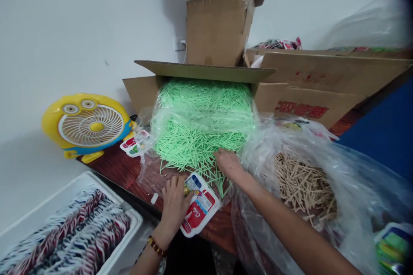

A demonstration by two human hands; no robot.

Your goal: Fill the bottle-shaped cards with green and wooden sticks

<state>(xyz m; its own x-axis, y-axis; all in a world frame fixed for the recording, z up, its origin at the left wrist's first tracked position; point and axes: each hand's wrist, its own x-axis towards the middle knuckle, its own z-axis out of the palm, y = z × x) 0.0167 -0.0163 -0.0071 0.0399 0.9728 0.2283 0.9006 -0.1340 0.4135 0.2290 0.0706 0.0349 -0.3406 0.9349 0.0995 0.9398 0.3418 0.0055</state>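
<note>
The work surface is a dark red-brown wooden table that stands against a plain white wall; a socket sits low on this wall. On the table an open cardboard box lies on its side, and a big heap of thin green sticks, wrapped in clear plastic, spills out of it toward the person.

The left hand presses flat on a red and white packet near the front edge of the table; the fingers are spread over its left side and it is not clamped. The right hand reaches into the front of the green heap with the fingers bent down among the sticks. I cannot tell if it pinches any stick, because the fingertips are hidden. The two hands are near each other but do not touch.

To the right, a clear bag holds pale wooden sticks. More cardboard boxes stand behind. At the left a yellow toy-like fan stands, with more small packets just beside it. Below the table edge, a white tray is filled with rows of red and white packets.
</note>
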